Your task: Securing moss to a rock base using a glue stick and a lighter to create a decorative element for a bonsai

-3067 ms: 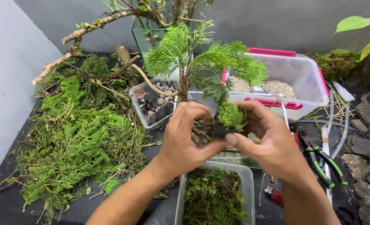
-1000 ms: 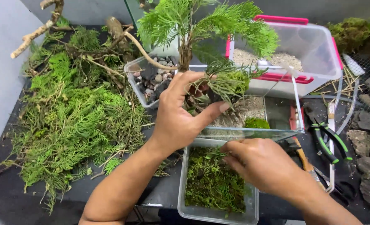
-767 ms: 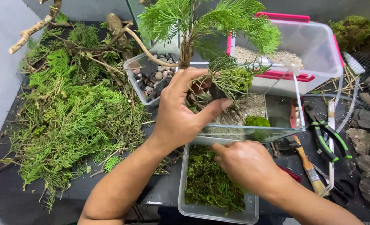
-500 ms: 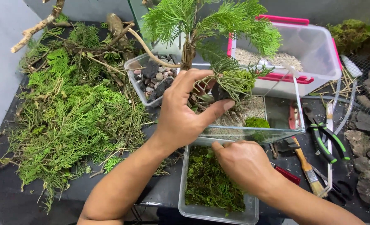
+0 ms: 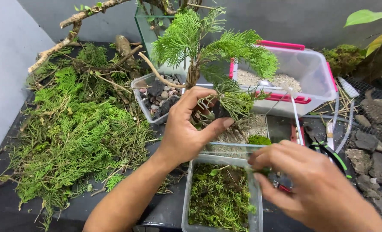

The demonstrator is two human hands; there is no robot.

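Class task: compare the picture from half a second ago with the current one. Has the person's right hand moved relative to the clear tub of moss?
Yes. The right hand has lifted from over the moss tub to its right rim, fingertips pinched.

Small conifer sapling [image 5: 208, 43]: bright green foliage, brown trunk. Clear plastic tub of moss [image 5: 219, 197]: mottled green and brown. Clear lidded storage box [image 5: 302, 73]: pink rim (grey gravel inside). Clippings heap [image 5: 70, 129]: green.
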